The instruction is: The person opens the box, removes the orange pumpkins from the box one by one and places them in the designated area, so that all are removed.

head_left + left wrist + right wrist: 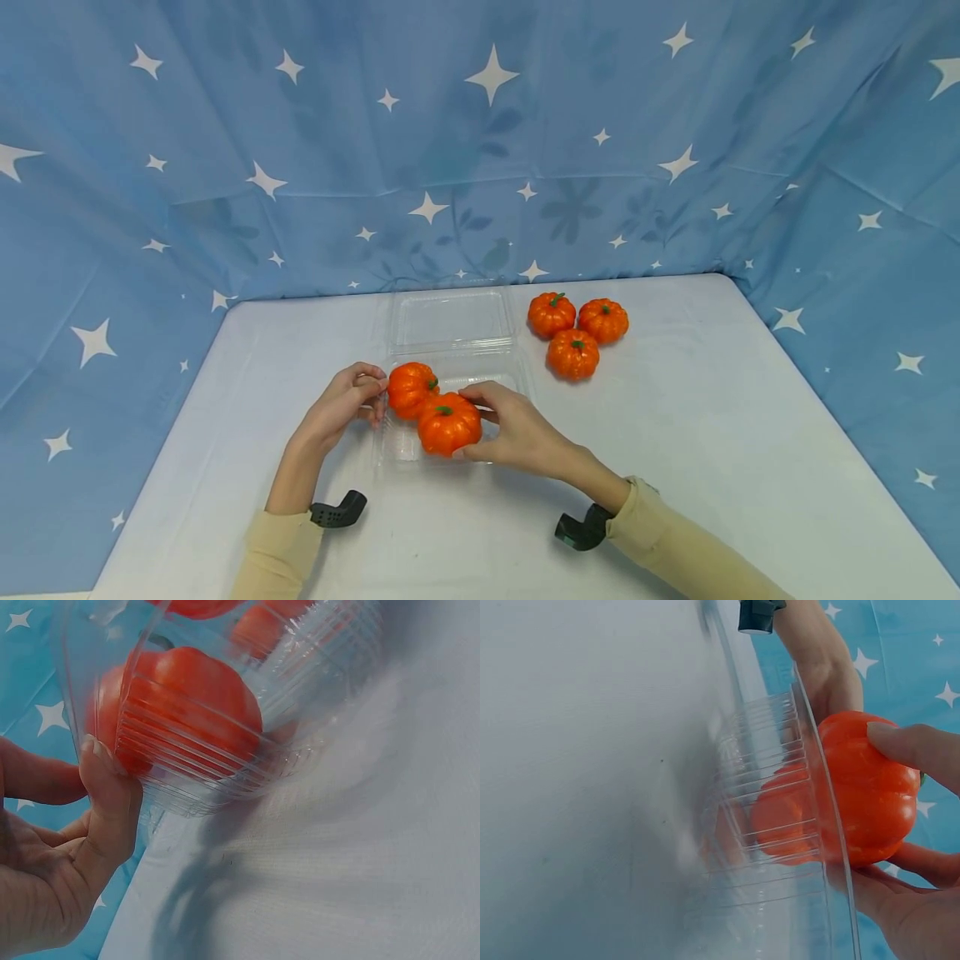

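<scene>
A small orange pumpkin (449, 425) with a green stem is gripped by my right hand (517, 429), thumb on the near side and fingers on the far side. In the right wrist view this pumpkin (870, 787) shows above the rim of a clear plastic container (814, 847). Another pumpkin (412, 390) sits inside the container at its left, seen through the ribbed wall in the left wrist view. My left hand (348, 398) pinches the container's left edge between thumb and fingers. The container's hinged lid (452, 321) lies folded back, away from me.
Three more orange pumpkins (573, 355) stand grouped on the white tabletop (712, 433), right of the lid. A blue curtain (480, 150) with white stars hangs behind the table and along both sides.
</scene>
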`<state>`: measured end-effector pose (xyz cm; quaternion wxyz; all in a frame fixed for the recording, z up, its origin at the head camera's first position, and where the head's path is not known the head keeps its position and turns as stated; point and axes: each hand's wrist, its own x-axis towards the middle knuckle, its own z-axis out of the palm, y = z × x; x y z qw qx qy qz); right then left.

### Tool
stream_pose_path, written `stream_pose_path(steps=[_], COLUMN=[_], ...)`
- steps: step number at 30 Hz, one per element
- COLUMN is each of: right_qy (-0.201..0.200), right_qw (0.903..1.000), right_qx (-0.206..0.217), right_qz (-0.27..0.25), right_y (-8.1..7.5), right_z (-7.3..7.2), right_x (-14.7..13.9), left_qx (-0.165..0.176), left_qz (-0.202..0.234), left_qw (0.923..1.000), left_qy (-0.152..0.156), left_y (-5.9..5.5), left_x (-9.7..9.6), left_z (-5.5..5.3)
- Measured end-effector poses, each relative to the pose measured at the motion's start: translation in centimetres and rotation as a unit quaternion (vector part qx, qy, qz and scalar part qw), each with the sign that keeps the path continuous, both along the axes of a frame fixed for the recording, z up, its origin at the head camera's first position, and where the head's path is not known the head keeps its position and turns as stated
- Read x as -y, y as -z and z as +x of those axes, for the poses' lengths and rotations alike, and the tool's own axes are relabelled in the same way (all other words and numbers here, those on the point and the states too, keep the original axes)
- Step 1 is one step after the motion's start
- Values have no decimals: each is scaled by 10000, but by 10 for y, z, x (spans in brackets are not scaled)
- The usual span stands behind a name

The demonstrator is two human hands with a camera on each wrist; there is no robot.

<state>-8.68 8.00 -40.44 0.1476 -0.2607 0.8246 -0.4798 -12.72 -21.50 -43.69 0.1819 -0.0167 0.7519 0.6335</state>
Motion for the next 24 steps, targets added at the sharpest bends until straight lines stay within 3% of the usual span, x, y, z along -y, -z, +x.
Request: stream_pose_path(steps=[24], right_qy=[452], right_qw=[9971], right_qx=[-614], right_qz=[12], right_y=[0], right_z=[2], right_x=[-21], left_qx=[40], left_qz=[76], left_qw=[10000], left_qy=[23], left_y=[0], left_x=[0], left_z=[-1])
